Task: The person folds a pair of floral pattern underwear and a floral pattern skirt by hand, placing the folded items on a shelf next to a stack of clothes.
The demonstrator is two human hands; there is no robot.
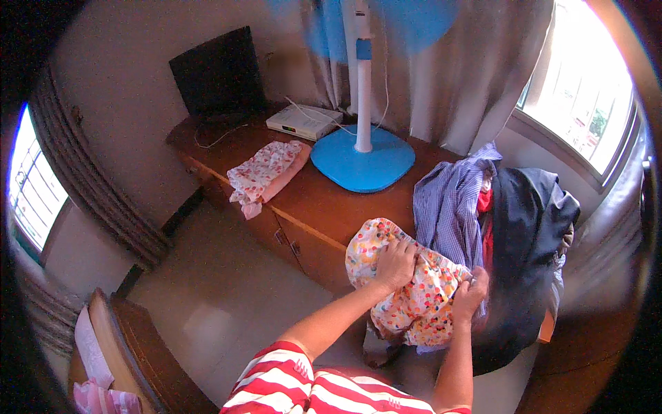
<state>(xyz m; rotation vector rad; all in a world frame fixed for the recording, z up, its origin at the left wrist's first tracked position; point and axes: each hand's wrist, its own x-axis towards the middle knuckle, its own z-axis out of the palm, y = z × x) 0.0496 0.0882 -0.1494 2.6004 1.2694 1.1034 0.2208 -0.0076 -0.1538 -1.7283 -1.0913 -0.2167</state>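
Observation:
A white garment with multicoloured dots (432,305) and a gathered elastic waistband hangs in front of me, near the cabinet's front edge. My left hand (397,265) grips its cloth just below the waistband, fingers curled in. At the right end of the waistband, my right hand (470,294) pinches the edge between thumb and fingers. Behind the garment lies a blue checked shirt (447,199). A black garment (527,222) drapes beside that shirt, with a strip of red cloth (485,202) between them.
A fan with a blue base (362,171) stands on the wooden cabinet (331,217). Left of it are a folded floral cloth (269,171), a white set-top box (305,123) and a dark flat screen (217,75). Wooden furniture (155,352) stands at lower left.

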